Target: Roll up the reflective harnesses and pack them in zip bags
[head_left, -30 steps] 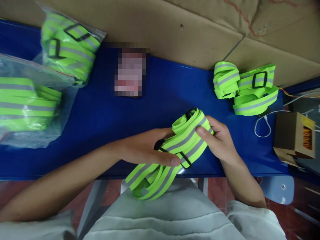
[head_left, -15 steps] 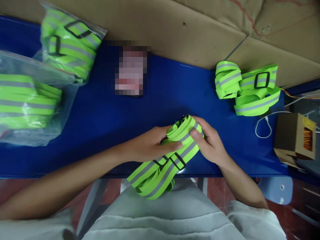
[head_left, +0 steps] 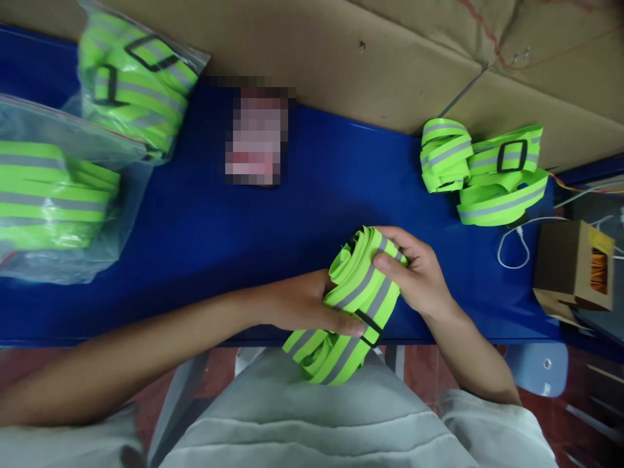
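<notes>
A neon-green reflective strap point(head_left: 363, 286) with grey stripes is bundled between both my hands, over the table's front edge. My left hand point(head_left: 312, 311) grips it from the left, its thumb lying across the layers beside a black buckle point(head_left: 371, 327). At the upper right of the bundle, my right hand point(head_left: 414, 273) pinches it with the thumb on top and the fingers behind. Loose loops of the strap hang below my left hand, in front of my light shirt. The fingers under the bundle are hidden.
Clear plastic bags point(head_left: 141, 84) with similar straps lie at the left. Loose strap rolls point(head_left: 502, 175) rest at the back right, near a white cable point(head_left: 514, 260) and an open cardboard box point(head_left: 560, 266). A blurred-out item point(head_left: 258, 136) lies on the blue table point(head_left: 195, 227) before large cardboard point(head_left: 316, 58).
My left hand has slid down and slightly right along the strap, its thumb now by the buckle. The hanging loops have been drawn up and to the right; my right hand shifted slightly right.
</notes>
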Demonstrator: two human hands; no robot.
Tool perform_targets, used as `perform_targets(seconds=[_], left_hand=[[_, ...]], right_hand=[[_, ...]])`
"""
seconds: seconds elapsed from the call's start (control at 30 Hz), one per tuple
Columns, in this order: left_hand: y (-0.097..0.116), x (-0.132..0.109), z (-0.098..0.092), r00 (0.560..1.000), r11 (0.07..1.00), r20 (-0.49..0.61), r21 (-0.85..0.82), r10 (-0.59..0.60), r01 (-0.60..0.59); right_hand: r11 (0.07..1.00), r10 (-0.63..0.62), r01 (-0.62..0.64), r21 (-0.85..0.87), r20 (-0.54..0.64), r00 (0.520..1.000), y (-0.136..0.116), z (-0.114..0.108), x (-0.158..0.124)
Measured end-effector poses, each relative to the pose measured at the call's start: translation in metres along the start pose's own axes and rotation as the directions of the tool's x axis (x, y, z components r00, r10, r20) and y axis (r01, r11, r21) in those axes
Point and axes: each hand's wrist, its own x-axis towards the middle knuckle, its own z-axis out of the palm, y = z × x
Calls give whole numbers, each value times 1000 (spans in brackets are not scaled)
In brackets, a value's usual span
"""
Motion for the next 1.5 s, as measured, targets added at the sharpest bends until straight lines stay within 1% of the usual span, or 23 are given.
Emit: perform_targets(seconds=[0.07,0.13,0.2,0.27,0.33,0.43,0.57,0.67,0.73,0.8,0.83,0.9,0.97,1.0,1.07,1.1,1.17,1.23,1.27,1.33,1.4,1.47,1.5], left_hand=[[0,0,2,998,999,39,-3,40,-40],[0,0,3,997,997,38,-7,74,-73],[-1,1,5,996,996,-21,-31,82,-83],[-1,2,6,995,995,-79,-71,62,-68],[-1,2,6,995,993,-97,-108,28,-38],[1,2,4,996,993,-93,-116,-3,-8],[4,2,1,991,996,-130,-78,32,-43],[4,2,1,987,997,-137,-17,78,-81],[4,0,2,989,996,-122,29,87,-84],[7,-2,2,982,990,-143,86,120,-108],[10,-3,1,971,982,-176,130,159,-137],[16,-5,-1,931,949,-240,223,276,-224],[23,-6,-4,901,918,-243,265,360,-296],[26,-6,-5,903,915,-223,261,368,-308],[29,-5,-6,926,932,-193,235,324,-278],[29,-4,-6,935,942,-199,230,293,-246],[27,-1,-5,939,954,-240,229,247,-193],[23,1,-3,940,968,-271,197,209,-158],[21,2,-2,949,976,-260,171,180,-138],[15,4,0,972,989,-201,109,121,-100],[11,6,1,984,991,-133,83,116,-106],[7,7,2,982,983,-97,99,162,-152],[7,7,2,981,978,-73,120,180,-170]], right_hand=[[995,60,-59,82,-4,998,3,0,1],[988,93,-85,131,-55,994,3,0,2],[984,110,-90,155,-125,986,2,-1,4],[984,111,-82,158,-185,977,0,0,5],[989,86,-55,139,-226,970,-1,0,6],[995,27,-1,95,-275,961,-1,-2,5],[994,-42,71,81,-318,947,-2,-8,4],[992,-53,86,94,-310,949,-1,-8,4],[995,-47,72,68,-308,950,1,-8,6],[997,-48,64,41,-317,947,4,-8,8],[997,-50,66,38,-322,945,5,-9,8],[997,-60,72,26,-318,946,5,-10,6],[996,-94,86,-39,-307,947,3,-10,3],[991,-124,100,-93,-297,947,1,-9,0],[968,-189,135,-212,-261,947,-2,-5,-4],[952,-223,158,-263,-238,945,-3,-2,-6],[917,-291,214,-336,-198,936,-3,3,-8],[886,-354,264,-381,-187,916,-3,7,-8],[872,-381,283,-400,-189,905,-2,8,-8],[849,-419,308,-429,-192,887,-2,10,-8],[842,-432,323,-432,-181,883,-2,10,-10],[874,-388,305,-378,-165,907,-2,9,-11],[902,-342,278,-329,-157,926,-2,9,-11]])
